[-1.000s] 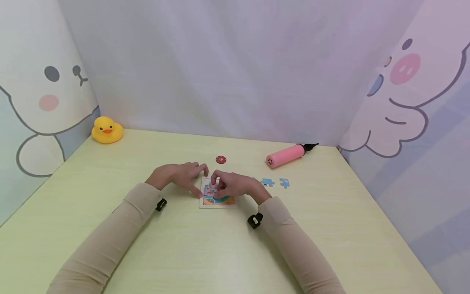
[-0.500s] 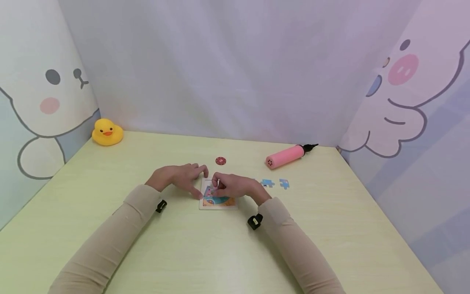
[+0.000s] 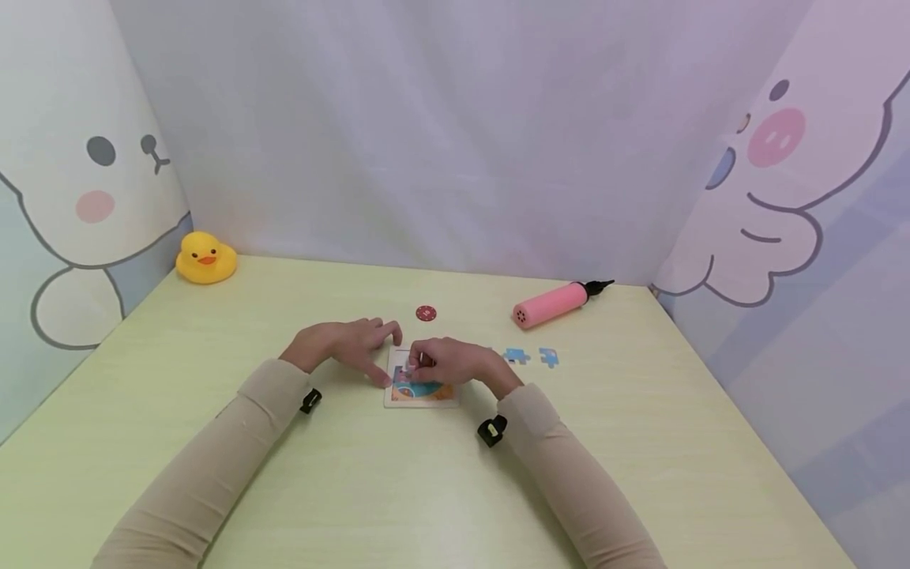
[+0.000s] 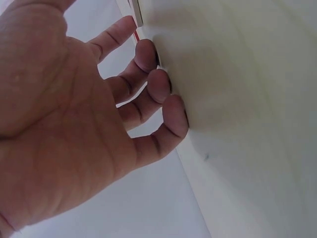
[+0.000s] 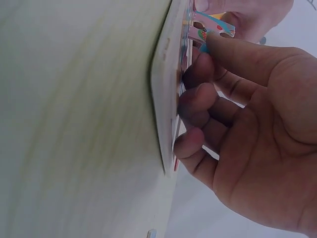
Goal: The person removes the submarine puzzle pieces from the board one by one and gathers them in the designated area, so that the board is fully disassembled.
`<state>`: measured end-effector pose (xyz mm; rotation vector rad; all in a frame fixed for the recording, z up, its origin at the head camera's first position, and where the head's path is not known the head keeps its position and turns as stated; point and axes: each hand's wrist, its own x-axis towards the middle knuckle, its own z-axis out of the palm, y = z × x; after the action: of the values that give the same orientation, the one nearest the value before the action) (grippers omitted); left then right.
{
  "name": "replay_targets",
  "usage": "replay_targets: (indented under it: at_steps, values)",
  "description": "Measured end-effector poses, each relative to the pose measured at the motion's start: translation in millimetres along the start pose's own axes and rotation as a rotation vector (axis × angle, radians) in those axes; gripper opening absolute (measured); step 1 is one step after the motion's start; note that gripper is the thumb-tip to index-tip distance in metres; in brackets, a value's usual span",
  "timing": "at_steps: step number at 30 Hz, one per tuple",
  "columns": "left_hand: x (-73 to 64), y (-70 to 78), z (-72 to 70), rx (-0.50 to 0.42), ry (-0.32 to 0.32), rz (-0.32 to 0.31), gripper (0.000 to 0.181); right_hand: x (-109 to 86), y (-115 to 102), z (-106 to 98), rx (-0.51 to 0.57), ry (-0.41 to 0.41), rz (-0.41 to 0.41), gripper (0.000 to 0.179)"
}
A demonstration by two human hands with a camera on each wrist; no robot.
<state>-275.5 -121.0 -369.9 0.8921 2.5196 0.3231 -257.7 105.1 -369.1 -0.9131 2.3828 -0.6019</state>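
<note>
A small puzzle tray (image 3: 421,405) with a pale rim and a colourful picture lies flat on the table. My right hand (image 3: 451,360) is over it, thumb and forefinger pinching a jigsaw puzzle piece (image 5: 224,29) that stands tilted off the tray in the right wrist view. The other right fingertips rest along the tray. At the tray's left side is my left hand (image 3: 355,349), its thumb and forefinger touching the rim. The left wrist view shows the remaining left fingers (image 4: 158,85) loosely bent, tips on the table. My right hand hides part of the picture.
Loose blue puzzle pieces (image 3: 516,356) lie right of the tray, one partly behind my right wrist. Behind the tray is a red poker chip (image 3: 426,314). A pink hand pump (image 3: 550,307) lies at the back right, a yellow rubber duck (image 3: 206,258) at the back left.
The pinched puzzle piece tilts and shifts slightly over the left part of the tray, and my right fingers move a little with it. My left hand stays at the rim.
</note>
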Motion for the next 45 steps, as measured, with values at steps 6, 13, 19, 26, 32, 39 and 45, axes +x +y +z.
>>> replay_targets:
  at_steps: [6, 13, 19, 26, 32, 39, 45]
  values:
    - [0.5, 0.9, -1.1, -0.002, -0.006, 0.003, 0.066, -2.5, 4, -5, 0.003, 0.024, -0.010, 0.010]
    - [2.5, 2.2, -1.8, 0.004, -0.008, 0.011, 0.066, -13.2, 5, -17, 0.039, 0.057, -0.023, 0.011]
    - [2.3, 1.6, -2.0, 0.013, -0.011, 0.006, 0.068, -21.7, 7, -26, 0.095, 0.064, -0.034, 0.009]
    - [1.7, 2.3, -2.2, 0.008, -0.014, -0.001, 0.068, -32.8, 14, -38, 0.160, 0.064, -0.020, 0.009]
    - [0.9, 1.8, -1.7, 0.012, -0.011, 0.000, 0.067, -42.0, 21, -46, 0.150, 0.061, -0.027, 0.008]
    - [0.2, 1.0, -1.3, 0.006, -0.013, -0.003, 0.067, -52.4, 30, -54, 0.174, -0.033, 0.062, 0.009]
    - [-2.0, 0.9, -0.6, -0.005, -0.008, 0.002, 0.067, -61.9, 43, -60, 0.119, -0.116, 0.122, 0.007]
